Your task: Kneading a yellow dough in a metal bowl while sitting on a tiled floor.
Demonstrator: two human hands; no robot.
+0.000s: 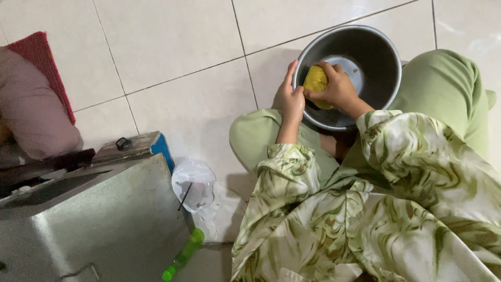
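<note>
Overhead view of a person seated on a pale tiled floor [172,47], knees apart, wearing green trousers and a green-and-white patterned top. A round metal bowl [383,52] rests on the floor between the knees, just in front of the body. Inside it, toward the near-left wall, sits a lump of yellow dough [314,81]. The right hand [339,89] is curled over the dough from the right, fingers wrapped around its top and side — a closed, pressing grasp. The left hand [290,96] stands at the bowl's left rim, fingers extended upward along the outer edge and the thumb side touching the dough; it is partly open, steadying rather than enclosing. To the left, well apart from the bowl, stands a grey metal appliance [94,219] with a dark knob on top and a blue edge; beside it lie a crumpled clear plastic bag [194,183] and a green plastic bottle [183,254]. A red mat [42,55] lies at far left.
</note>
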